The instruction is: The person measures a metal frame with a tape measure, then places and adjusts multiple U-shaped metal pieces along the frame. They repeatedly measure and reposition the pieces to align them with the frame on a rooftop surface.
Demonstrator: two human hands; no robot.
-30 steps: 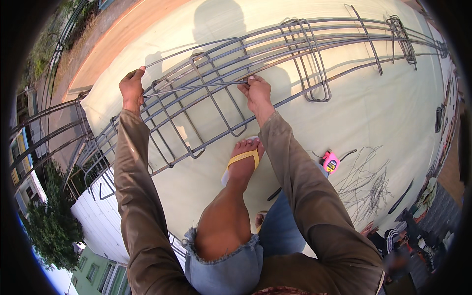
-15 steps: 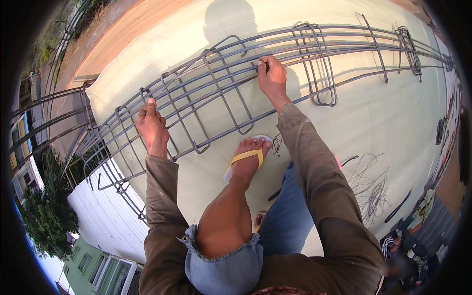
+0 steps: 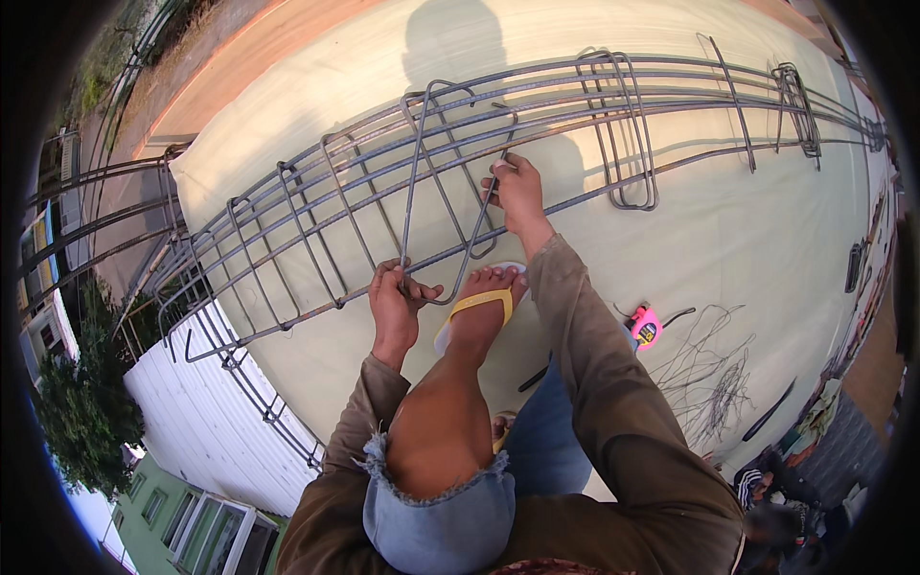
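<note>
A long cage of steel rebar (image 3: 326,203) runs across in front of me, its lengthwise bars ringed by bent stirrups. My left hand (image 3: 395,305) is closed around the near lower corner of one stirrup (image 3: 412,182), thumb to the right. My right hand (image 3: 520,196) pinches the right side of that same stirrup, just above the nearest long bar. The stirrup sits tilted around the bars, skewed against its neighbours. To the right, another group of stirrups (image 3: 644,144) stands bunched on the cage. My sandalled foot (image 3: 484,302) is between my hands, below the cage.
A pink tape measure (image 3: 646,326) lies right of my right forearm, beside a tangle of thin wire (image 3: 711,379). Farther right is a dark slim tool (image 3: 771,412). The pale surface (image 3: 767,240) ends at the left above a white corrugated roof (image 3: 206,402). People sit at lower right.
My left hand has moved right along the cage onto a stirrup. My right hand has come down nearer me. The stirrup has shifted and tilted. The tape measure shows more fully.
</note>
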